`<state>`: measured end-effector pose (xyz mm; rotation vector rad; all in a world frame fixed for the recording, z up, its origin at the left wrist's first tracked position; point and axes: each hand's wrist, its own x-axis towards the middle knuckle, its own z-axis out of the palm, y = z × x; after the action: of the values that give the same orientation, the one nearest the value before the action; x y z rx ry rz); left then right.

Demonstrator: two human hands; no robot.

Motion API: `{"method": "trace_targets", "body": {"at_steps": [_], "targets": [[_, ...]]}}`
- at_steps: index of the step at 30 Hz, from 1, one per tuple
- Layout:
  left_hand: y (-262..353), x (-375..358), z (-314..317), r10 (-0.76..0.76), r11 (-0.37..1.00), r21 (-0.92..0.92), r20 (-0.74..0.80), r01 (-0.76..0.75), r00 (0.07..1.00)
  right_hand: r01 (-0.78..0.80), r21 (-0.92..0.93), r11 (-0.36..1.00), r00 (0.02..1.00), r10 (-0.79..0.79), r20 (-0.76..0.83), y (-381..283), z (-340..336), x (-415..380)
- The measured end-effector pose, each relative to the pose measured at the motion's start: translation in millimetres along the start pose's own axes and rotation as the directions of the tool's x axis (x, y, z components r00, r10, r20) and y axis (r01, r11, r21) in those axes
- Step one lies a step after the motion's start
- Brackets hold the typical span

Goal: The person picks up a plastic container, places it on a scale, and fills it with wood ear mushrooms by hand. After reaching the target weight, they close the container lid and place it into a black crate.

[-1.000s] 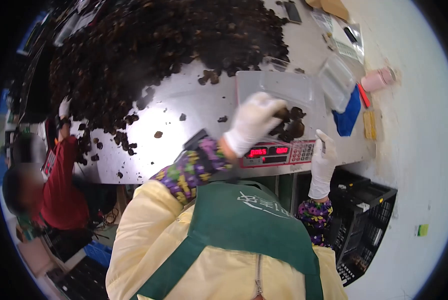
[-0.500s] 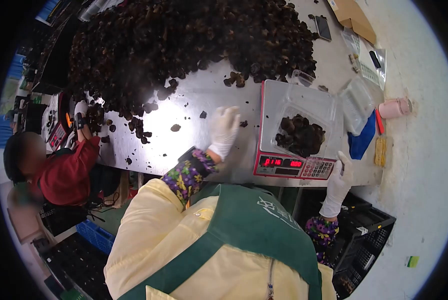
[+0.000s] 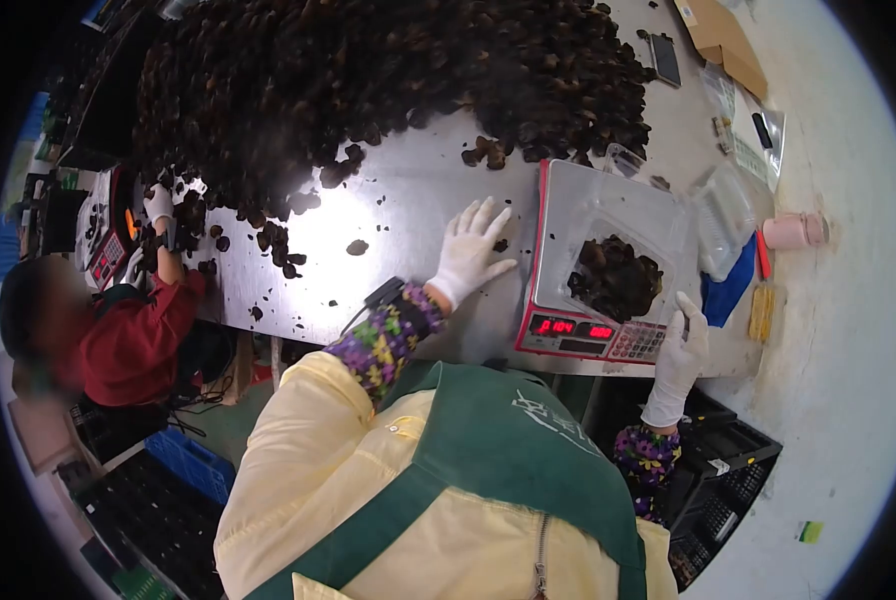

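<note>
My left hand, in a white glove, is open with its fingers spread over the metal table, just left of the scale. A small dark scrap lies by its fingertips. My right hand, gloved too, is at the scale's front right corner, its fingers loosely bent with a gap between them. Those fingertips are close to the corner of a clear plastic tray. Inside the tray sits a heap of dark wood ear mushrooms. The tray rests on the red-edged digital scale, whose red display reads about 0.104.
A large pile of wood ear mushrooms covers the back of the table. At right are stacked clear trays, a blue cloth, a pink cup and a phone. A co-worker in red works at far left.
My left hand has opened from bent fingers to spread ones and shifted slightly right. The scale's reading fell from about 0.116 to 0.104. My right hand stays by the scale's corner.
</note>
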<state>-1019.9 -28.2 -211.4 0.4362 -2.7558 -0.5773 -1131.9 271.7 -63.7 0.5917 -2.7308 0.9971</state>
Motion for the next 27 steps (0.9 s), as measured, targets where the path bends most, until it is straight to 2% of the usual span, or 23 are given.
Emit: {"method": "trace_targets", "body": {"at_steps": [2, 3, 4, 5, 6, 8, 9, 10, 12, 14, 15, 16, 18, 20, 22, 23, 24, 26, 27], "targets": [[3.1, 22.6, 13.1, 0.048, 0.997, 0.055, 0.063, -0.052, 0.997, 0.018, 0.004, 1.0, 1.0, -0.018, -0.01, -2.0, 1.4, 3.0], [3.7, 32.5, 16.9, 0.131, 0.983, 0.142, -0.074, -0.12, 0.989, 0.008, -0.005, 1.0, 1.0, -0.008, 0.008, -0.4, 1.4, 2.9], [1.3, 36.2, 17.5, 0.132, 0.983, 0.14, -0.078, -0.121, 0.988, -0.004, -0.012, 1.0, 1.0, 0.004, 0.025, 0.4, 1.4, 2.9], [-1.7, 39.1, 17.5, 0.139, 0.983, 0.099, 0.145, -0.154, 0.98, -0.004, -0.014, 1.0, 1.0, 0.004, 0.021, -0.3, 1.0, 2.6], [-4.5, 41.8, 16.9, 0.148, 0.983, 0.052, 0.36, -0.178, 0.921, 0.008, -0.023, 1.0, 1.0, -0.007, 0.012, -1.3, 0.1, 2.1], [-7.2, 14.3, -2.6, 0.26, 0.958, 0.022, 0.353, -0.286, 0.899, 0.019, -0.032, 0.999, 1.0, -0.02, -0.011, -1.1, -3.1, 1.4], [-6.7, 3.0, -18.9, 0.23, 0.972, -0.069, 0.472, -0.224, 0.851, -0.008, -0.018, 1.0, 1.0, 0.008, -0.019, 0.2, -5.0, -1.0], [-14.9, -5.5, -27.1, 0.27, 0.963, -0.16, 0.551, -0.217, 0.789, -0.039, -0.004, 0.999, 0.999, 0.039, -0.026, 1.4, -6.2, -2.7], [-25.3, 9.4, -47.8, 0.285, 0.958, -0.136, 0.556, -0.253, 0.78, -0.075, -0.018, 0.997, 0.996, 0.074, -0.038, 8.5, -6.9, -5.5], [-31.7, 49.2, -45.7, 0.186, 0.982, -0.1, 0.366, -0.16, 0.912, -0.109, -0.033, 0.994, 0.993, 0.107, -0.044, 10.3, -6.7, -6.3], [-24.8, 79.6, -50.9, 0.17, 0.984, -0.087, 0.224, -0.154, 0.96, -0.11, -0.038, 0.993, 0.993, 0.108, -0.047, 9.8, -5.6, -3.9], [-15.3, 112.0, -51.3, 0.151, 0.987, -0.076, 0.076, -0.145, 0.986, -0.11, -0.043, 0.993, 0.993, 0.108, -0.051, 8.9, -4.6, -1.6], [-11.4, 172.3, -23.7, 0.288, 0.956, -0.006, -0.168, -0.293, 0.943, -0.098, -0.072, 0.993, 0.994, 0.095, -0.054, 5.5, -3.2, 3.4], [5.5, 219.9, -2.7, 0.337, 0.941, 0.019, -0.042, -0.337, 0.94, -0.074, -0.099, 0.992, 0.996, 0.069, -0.056, 1.2, -3.5, 7.9], [18.9, 247.7, 20.5, 0.456, 0.879, 0.127, 0.055, -0.459, 0.888, -0.106, -0.115, 0.988, 0.993, 0.099, -0.06, -1.3, -5.6, 9.6], [21.7, 257.0, 30.2, 0.464, 0.855, 0.188, 0.142, -0.484, 0.874, -0.109, -0.135, 0.985, 0.993, 0.102, -0.06, 0.6, -7.9, 8.9], [24.7, 264.2, 32.4, 0.43, 0.842, 0.25, 0.223, -0.478, 0.875, -0.118, -0.155, 0.981, 0.992, 0.11, -0.062, 2.6, -9.9, 6.6], [15.9, 272.3, 40.3, 0.316, 0.873, 0.257, 0.351, -0.415, 0.882, -0.174, -0.138, 0.975, 0.983, 0.165, -0.077, 3.3, -11.0, 4.9], [13.1, 271.4, 44.2, 0.332, 0.889, 0.22, 0.298, -0.403, 0.895, -0.184, -0.146, 0.972, 0.981, 0.173, -0.09, 2.6, -12.4, 4.5]]}}
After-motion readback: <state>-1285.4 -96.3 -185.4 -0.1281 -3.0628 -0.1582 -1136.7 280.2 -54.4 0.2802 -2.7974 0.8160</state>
